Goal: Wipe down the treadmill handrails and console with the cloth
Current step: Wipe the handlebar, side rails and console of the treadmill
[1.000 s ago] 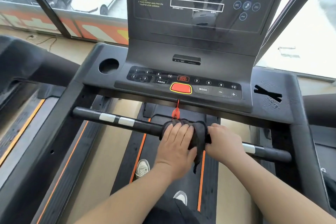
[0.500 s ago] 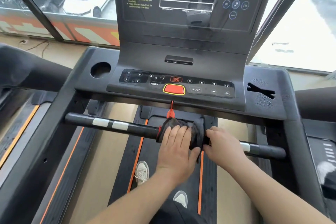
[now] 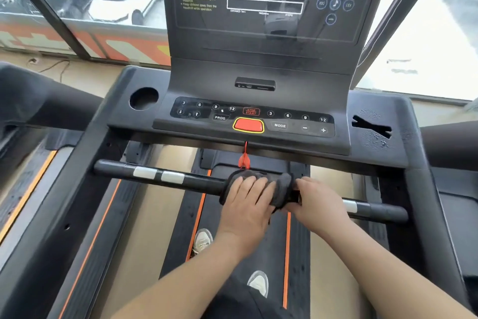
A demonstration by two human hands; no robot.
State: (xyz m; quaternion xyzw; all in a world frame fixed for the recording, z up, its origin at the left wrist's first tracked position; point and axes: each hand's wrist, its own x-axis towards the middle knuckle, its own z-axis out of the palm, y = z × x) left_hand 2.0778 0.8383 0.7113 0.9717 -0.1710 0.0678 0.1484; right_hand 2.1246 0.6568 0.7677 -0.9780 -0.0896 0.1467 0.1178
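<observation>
We see the dark cloth [image 3: 282, 186] wrapped over the middle of the front handrail [image 3: 196, 181], just below the red safety clip [image 3: 244, 161] that hangs on its cord from the console [image 3: 284, 137]. The left hand [image 3: 248, 204] lies palm down on the cloth's left half, its fingers nearly straight and side by side, pressing the fabric against the bar. The right hand [image 3: 320, 204] meets the cloth's right end with its fingers curled under, and seems to be gripping the bunched fabric there, though the fingertips are hidden from us. The two hands sit just beside each other, with a dark fold of cloth between them. On the console's left shoulder we see a round cup holder [image 3: 143, 98] that shows only a dark interior. On the right shoulder is a recess [image 3: 372, 126] covered by a slit flap. The handrail's long axis runs left to right and dips slightly toward the right, with pale grip sensors [image 3: 157, 173] on its left part. The cloth lies lengthwise along it. Below, two pale shoes [image 3: 203, 241] stand on the belt [image 3: 261, 241].
</observation>
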